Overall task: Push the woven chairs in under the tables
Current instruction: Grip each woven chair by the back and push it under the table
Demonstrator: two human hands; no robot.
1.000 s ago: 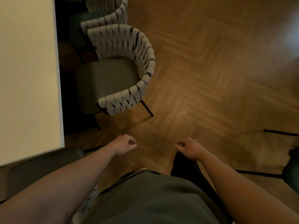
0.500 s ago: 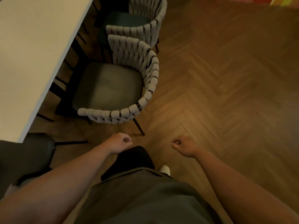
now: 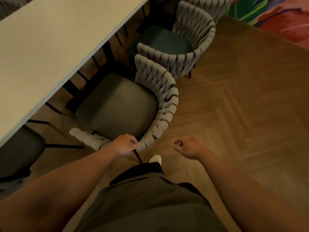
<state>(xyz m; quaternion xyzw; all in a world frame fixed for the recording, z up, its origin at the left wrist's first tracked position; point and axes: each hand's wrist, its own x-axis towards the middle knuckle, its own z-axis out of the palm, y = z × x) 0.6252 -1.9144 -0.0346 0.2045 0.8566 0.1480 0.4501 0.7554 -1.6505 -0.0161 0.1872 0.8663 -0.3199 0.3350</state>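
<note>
The nearest woven chair (image 3: 167, 97), grey straps round a dark seat cushion, stands pulled out from the white table (image 3: 50, 47), its seat only partly under the edge. A second woven chair (image 3: 197, 32) stands just behind it along the same table side. My left hand (image 3: 124, 145) is curled into a fist right over the near rim of the first chair and hides part of it; I cannot tell whether it touches the rim. My right hand (image 3: 187, 148) is curled over the bare floor, a little right of the chair, holding nothing.
Another dark chair seat (image 3: 20, 148) sits at the table's near end on the left. Herringbone wood floor (image 3: 242, 106) lies to the right, and a colourful rug (image 3: 275, 19) is at the top right. My shoe (image 3: 155, 159) is beside the chair's black leg.
I have walked closer to the chairs, which now sit larger and lower in view. My left hand has come up to the near chair's rim; both hands keep their curled shape.
</note>
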